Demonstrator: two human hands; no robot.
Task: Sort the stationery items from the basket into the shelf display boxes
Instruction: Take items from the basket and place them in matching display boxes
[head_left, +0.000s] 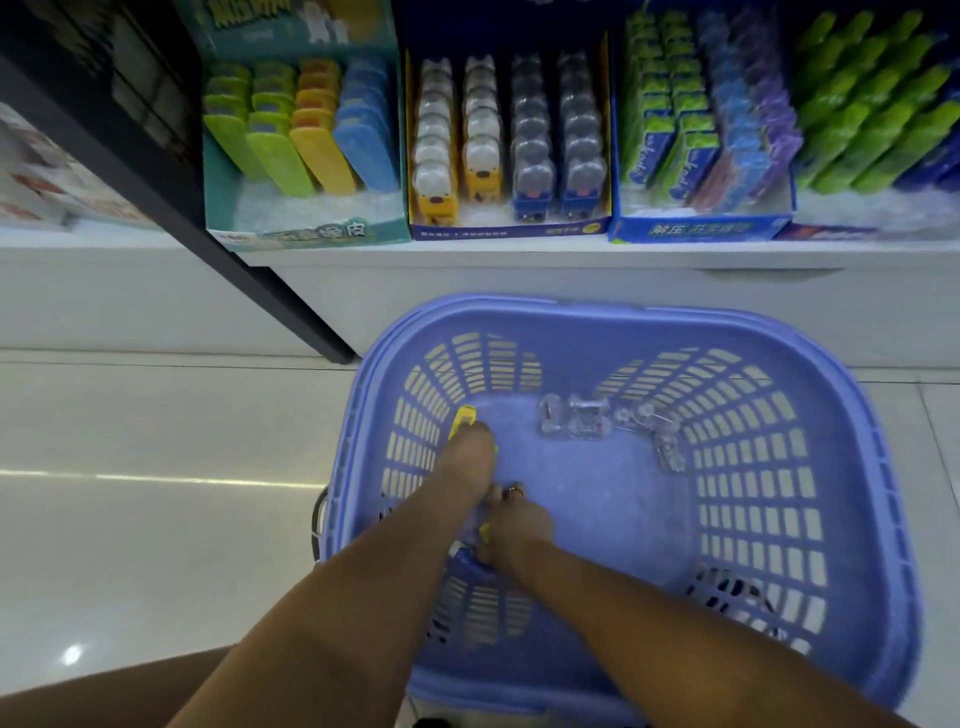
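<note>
Yellow stationery pack lies in the basket, left rear corner, under the left hand; whether its fingers are apart or clamped, I cannot tell. It should handle light, stiff and slick: pinch the long edges. The right hand fingers seem curled round a blue pack.

A white shelf runs across the far side. On it, side by side, stand a teal box at the left, a dark blue box in the middle and a blue box to the right. Nearer, a purple basket stands over the pale tiled floor.
</note>
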